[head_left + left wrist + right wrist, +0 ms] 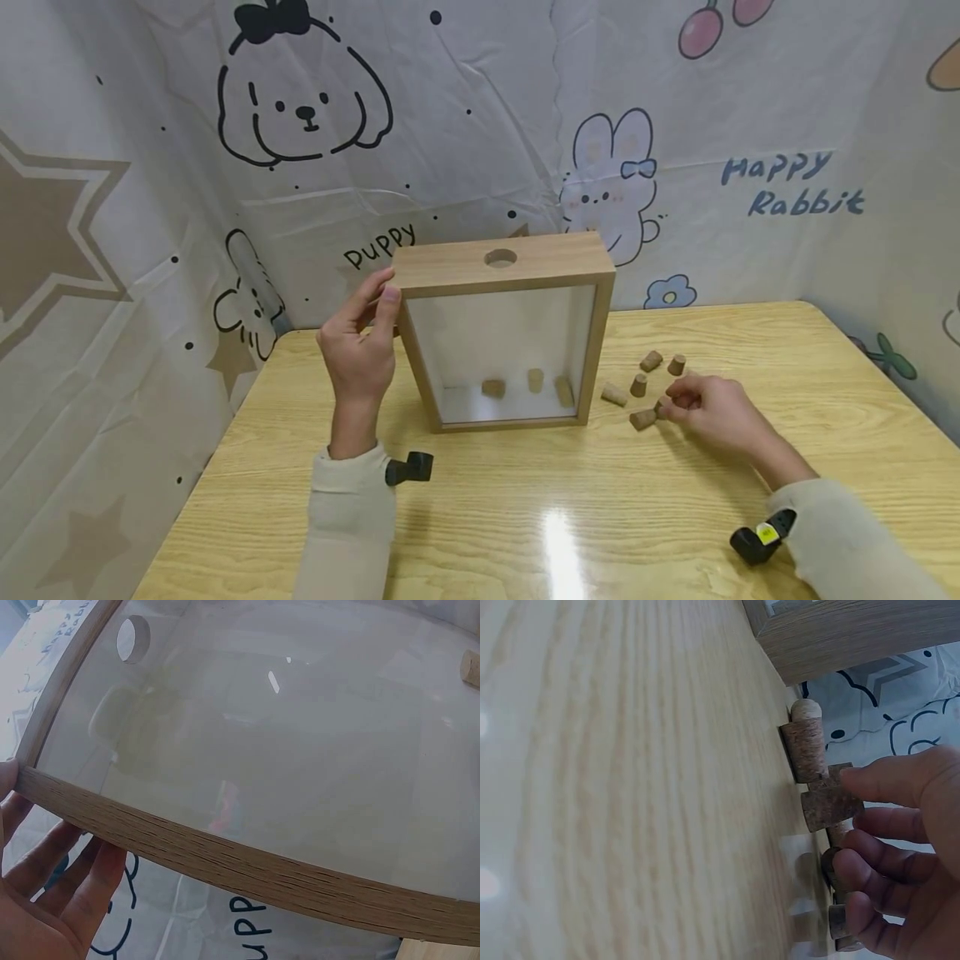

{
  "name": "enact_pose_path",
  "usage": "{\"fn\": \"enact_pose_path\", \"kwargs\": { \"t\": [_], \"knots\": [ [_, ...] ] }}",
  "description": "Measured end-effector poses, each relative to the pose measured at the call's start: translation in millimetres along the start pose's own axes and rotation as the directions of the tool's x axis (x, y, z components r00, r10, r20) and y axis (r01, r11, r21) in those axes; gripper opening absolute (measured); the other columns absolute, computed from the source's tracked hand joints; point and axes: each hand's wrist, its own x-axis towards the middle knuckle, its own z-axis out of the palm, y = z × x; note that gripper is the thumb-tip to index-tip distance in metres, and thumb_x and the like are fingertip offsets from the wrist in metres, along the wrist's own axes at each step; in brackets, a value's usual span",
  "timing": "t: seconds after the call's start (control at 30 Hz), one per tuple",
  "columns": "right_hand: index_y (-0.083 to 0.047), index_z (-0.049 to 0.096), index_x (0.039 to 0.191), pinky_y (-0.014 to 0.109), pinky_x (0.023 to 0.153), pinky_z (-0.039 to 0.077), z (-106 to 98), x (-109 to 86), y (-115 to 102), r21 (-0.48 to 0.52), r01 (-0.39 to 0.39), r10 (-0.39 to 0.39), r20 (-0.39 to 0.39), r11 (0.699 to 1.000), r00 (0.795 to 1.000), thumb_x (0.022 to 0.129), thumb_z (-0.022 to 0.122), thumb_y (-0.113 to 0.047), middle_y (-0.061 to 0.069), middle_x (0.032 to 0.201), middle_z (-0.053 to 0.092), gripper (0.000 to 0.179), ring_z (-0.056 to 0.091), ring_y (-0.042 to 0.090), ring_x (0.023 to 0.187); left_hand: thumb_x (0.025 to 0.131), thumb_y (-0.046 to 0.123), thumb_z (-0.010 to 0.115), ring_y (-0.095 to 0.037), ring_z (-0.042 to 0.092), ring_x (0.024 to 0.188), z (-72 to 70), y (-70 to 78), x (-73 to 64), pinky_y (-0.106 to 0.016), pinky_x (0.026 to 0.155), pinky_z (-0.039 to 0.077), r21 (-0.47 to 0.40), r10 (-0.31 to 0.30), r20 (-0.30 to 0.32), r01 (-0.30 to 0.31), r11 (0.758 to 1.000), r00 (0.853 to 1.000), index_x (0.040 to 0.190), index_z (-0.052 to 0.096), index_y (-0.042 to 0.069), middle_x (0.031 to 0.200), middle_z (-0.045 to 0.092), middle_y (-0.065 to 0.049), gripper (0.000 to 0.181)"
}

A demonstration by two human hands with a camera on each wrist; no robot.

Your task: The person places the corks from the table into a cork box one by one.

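Observation:
A wooden display box (502,421) with a clear front and a round hole (501,258) in its top stands upright on the table. My left hand (362,350) grips its upper left corner, thumb at the front edge and fingers along the side (71,892). Three corks, one of them a cork (536,381) standing upright, are seen through the front pane. To the right of the box, my right hand (716,414) pinches a cork (661,407) between thumb and fingertips, partly hidden. Close by lies another cork (831,808), almost touching the pinched one.
Several loose corks are scattered beyond the right hand, among them a tilted cork (614,394) near the box and an upright cork (677,364). The light wood table (480,500) meets a printed cloth (465,150) at its back edge.

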Motion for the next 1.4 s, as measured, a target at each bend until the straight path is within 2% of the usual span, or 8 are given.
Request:
{"fn": "enact_pose_path", "kwargs": {
  "t": [0.3,0.63,1.03,1.2,1.4],
  "knots": [
    [-0.006,0.074,0.092,0.035,0.064,0.048,7.2,1.9,4.2,0.0,0.018,-0.018,-0.001,1.0,1.0,0.087,0.077,-0.013,-0.004,0.077,0.064,0.009,0.058,0.014,0.071,0.096,0.007,0.068,-0.017,0.07,0.089,-0.1,-1.4,-0.2,-0.023,0.08,0.055,-0.008,0.01,-0.003,-0.01,1.0,1.0,0.115,0.075,0.004,0.105,0.074,-0.008,0.021],
    [-0.01,0.075,0.091,0.033,0.061,0.046,2.8,1.3,2.7,-0.012,0.021,-0.021,-0.002,1.0,1.0,0.089,0.076,-0.016,-0.006,0.076,0.063,0.006,0.055,0.013,0.069,0.096,0.008,0.067,-0.019,0.07,0.089,0.2,-1.6,-0.4,-0.023,0.079,0.055,-0.001,0.002,-0.003,-0.002,1.0,1.0,0.115,0.075,0.005,0.105,0.074,-0.008,0.021],
    [-0.003,0.077,0.096,0.035,0.064,0.048,-11.5,5.3,-5.5,-0.021,-0.005,0.005,-0.03,1.0,1.0,0.089,0.077,-0.02,-0.004,0.077,0.067,0.018,0.058,0.013,0.068,0.096,0.007,0.067,-0.022,0.07,0.091,0.3,-1.4,-0.7,-0.022,0.079,0.055,0.001,0.014,-0.001,-0.014,1.0,1.0,0.115,0.075,0.005,0.107,0.074,-0.008,0.021],
    [0.001,0.075,0.098,0.035,0.062,0.049,-23.7,9.8,-16.3,-0.032,0.009,-0.011,-0.055,0.999,0.998,0.089,0.077,-0.021,-0.002,0.078,0.068,0.024,0.06,0.014,0.069,0.096,0.005,0.067,-0.025,0.071,0.091,0.4,0.3,-1.0,-0.021,0.079,0.054,0.0,0.019,-0.005,-0.019,1.0,1.0,0.115,0.075,0.005,0.106,0.074,-0.009,0.021],
    [-0.001,0.074,0.097,0.033,0.057,0.048,-39.0,13.3,-33.2,-0.028,0.012,-0.014,-0.082,1.0,0.997,0.09,0.076,-0.024,-0.002,0.077,0.068,0.024,0.06,0.014,0.066,0.095,0.006,0.068,-0.025,0.071,0.09,0.5,2.6,-0.7,-0.021,0.077,0.055,0.002,0.018,-0.007,-0.018,1.0,1.0,0.115,0.076,0.006,0.106,0.074,-0.009,0.021]
  ]
}}
